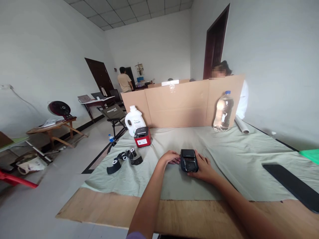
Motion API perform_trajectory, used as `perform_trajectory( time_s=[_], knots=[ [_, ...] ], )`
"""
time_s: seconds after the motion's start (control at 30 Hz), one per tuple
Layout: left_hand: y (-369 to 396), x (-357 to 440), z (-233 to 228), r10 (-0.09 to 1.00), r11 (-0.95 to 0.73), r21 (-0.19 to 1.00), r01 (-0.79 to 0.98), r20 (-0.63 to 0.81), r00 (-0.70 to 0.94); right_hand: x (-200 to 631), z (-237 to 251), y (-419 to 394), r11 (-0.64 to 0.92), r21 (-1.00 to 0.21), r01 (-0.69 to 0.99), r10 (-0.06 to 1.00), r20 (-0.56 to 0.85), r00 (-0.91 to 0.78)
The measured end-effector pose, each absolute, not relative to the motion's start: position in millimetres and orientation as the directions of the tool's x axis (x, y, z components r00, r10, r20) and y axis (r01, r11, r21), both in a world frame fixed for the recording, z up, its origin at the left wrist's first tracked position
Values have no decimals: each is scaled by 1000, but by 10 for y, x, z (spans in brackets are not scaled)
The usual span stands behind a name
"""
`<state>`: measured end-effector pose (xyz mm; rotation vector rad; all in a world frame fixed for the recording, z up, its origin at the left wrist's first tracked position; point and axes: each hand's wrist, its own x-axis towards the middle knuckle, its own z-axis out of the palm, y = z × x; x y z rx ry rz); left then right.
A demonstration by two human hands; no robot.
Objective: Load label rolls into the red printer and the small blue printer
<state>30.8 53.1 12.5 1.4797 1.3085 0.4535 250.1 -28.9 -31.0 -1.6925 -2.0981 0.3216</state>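
A small black portable receipt printer [188, 162] sits on the green cloth between my hands. My right hand [205, 169] grips its right side, thumb at the near edge and fingers along the far side. On the opposite side, my left hand [171, 157] has its fingers bent together with the tips against the printer's left edge. Farther left lie several small paper rolls [133, 152] with dark strips partly unwound. Behind them stands a red and black box-shaped device [143, 136] with a white label, in front of a white jug [134, 120].
A cardboard panel [176, 109] stands across the table's back. A large clear bottle [223, 111] and a white roll [242, 126] are at the back right. A long black pad [291, 186] lies right. One person [241, 99] is behind the panel, another [125, 80] farther off.
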Motion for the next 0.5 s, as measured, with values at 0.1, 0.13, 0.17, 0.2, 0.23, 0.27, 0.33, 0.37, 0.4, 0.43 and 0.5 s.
perform_trajectory(
  time_s=[0.1, 0.13, 0.17, 0.2, 0.23, 0.27, 0.33, 0.37, 0.4, 0.43, 0.5],
  knots=[
    [459, 271, 67, 889, 144, 904, 402, -296, 348, 2497, -298, -298, 222, -437, 872, 972, 168, -164],
    [440, 266, 44, 900, 123, 917, 379, -264, 348, 2493, -294, -301, 221, -436, 872, 972, 166, -163],
    [425, 265, 19, 911, 91, 927, 364, -225, 346, 2488, -291, -303, 221, -434, 873, 972, 168, -162],
    [413, 269, -7, 921, 44, 932, 359, -177, 348, 2483, -289, -305, 219, -432, 875, 972, 171, -159],
    [403, 277, -34, 929, -19, 931, 365, -119, 351, 2478, -288, -305, 217, -430, 876, 972, 174, -155],
    [395, 289, -60, 934, -93, 919, 384, -53, 353, 2473, -289, -306, 215, -429, 877, 972, 176, -153],
    [378, 317, -106, 933, -243, 860, 449, 80, 351, 2469, -293, -305, 208, -428, 880, 974, 170, -147],
    [369, 332, -125, 928, -304, 818, 488, 139, 346, 2469, -295, -305, 201, -428, 881, 976, 162, -144],
    [359, 346, -140, 923, -349, 774, 528, 186, 337, 2471, -295, -305, 196, -429, 882, 978, 155, -142],
    [349, 360, -154, 917, -382, 734, 562, 227, 327, 2475, -294, -306, 195, -430, 881, 978, 151, -143],
    [334, 383, -179, 905, -423, 681, 598, 291, 310, 2482, -285, -310, 207, -436, 876, 976, 156, -154]
  ],
)
